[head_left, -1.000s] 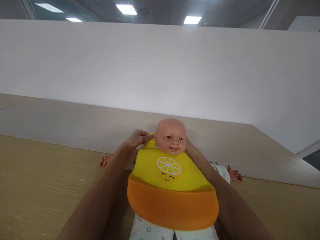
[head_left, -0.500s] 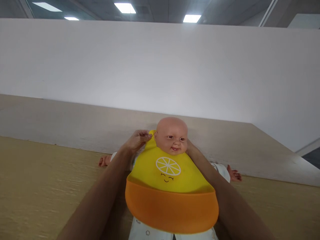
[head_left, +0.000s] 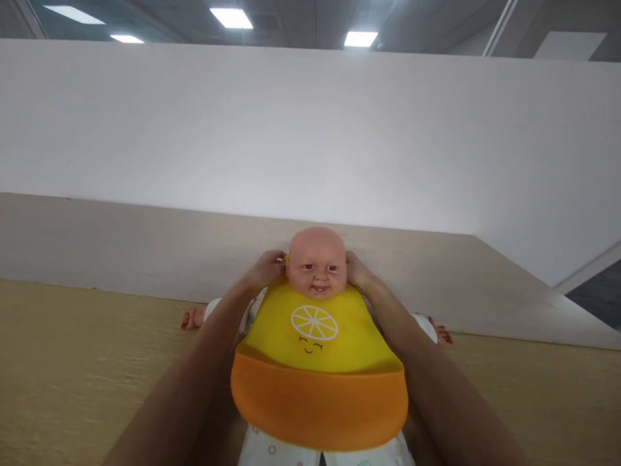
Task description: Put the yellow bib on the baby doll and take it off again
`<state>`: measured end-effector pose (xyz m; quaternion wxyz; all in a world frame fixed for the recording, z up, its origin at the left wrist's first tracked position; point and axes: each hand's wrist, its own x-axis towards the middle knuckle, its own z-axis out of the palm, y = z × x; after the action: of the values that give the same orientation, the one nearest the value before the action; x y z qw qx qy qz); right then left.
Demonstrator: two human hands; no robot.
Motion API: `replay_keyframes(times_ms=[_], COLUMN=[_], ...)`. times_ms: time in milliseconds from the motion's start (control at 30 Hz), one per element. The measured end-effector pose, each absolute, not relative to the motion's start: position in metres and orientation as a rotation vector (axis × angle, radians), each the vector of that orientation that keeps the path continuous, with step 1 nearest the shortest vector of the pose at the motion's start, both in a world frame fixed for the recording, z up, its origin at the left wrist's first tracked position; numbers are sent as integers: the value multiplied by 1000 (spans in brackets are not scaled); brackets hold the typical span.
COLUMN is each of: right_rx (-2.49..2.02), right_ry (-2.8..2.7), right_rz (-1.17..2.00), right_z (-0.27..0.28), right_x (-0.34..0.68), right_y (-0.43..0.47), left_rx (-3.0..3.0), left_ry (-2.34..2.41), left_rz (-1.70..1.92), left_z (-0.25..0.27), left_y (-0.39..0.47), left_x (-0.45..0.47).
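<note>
A baby doll (head_left: 317,252) lies face up in front of me, its arms stretched out to both sides. Over its chest spreads a yellow bib (head_left: 276,323) with a white lemon slice, a small smiling face and an orange catch pocket (head_left: 320,404). My left hand (head_left: 266,268) is at the side of the doll's head, closed on one neck strap of the bib, a sliver of yellow showing at the fingertips. On the opposite side, my right hand (head_left: 358,270) reaches behind the head and neck; its fingertips are hidden there.
Beyond the doll's head runs a pale ledge (head_left: 145,239), with a white panel (head_left: 310,136) rising behind it. The doll lies on a tan surface (head_left: 97,375). Ceiling lights (head_left: 361,39) show above the panel.
My left hand has brought its bib strap in behind the doll's head, so less yellow shows beside it. The doll's head has turned to face more straight up towards me.
</note>
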<state>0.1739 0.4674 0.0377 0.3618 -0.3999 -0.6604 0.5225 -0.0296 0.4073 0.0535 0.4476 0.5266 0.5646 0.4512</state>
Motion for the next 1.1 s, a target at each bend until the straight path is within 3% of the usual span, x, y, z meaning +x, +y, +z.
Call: replay_keyframes(times_ms=[300,667,900,1100], right_rx=[-1100,-1086,-1147,-1195], right_ry=[-1630,-1520,-1522,-1538], right_rz=[1518,1616,1532,1446], right_z=[55,53,40,25], right_x=[189,182,174,169], right_y=[477,474,476,480], left_rx=[1055,1317,1704,1588], left_ry=[1332,1384,1755,1707], left_rz=[1202,1256,1152,1148], left_z=[53,52,48,29], left_y=[403,407,412,417], left_x=[-26,-31,-38,-38])
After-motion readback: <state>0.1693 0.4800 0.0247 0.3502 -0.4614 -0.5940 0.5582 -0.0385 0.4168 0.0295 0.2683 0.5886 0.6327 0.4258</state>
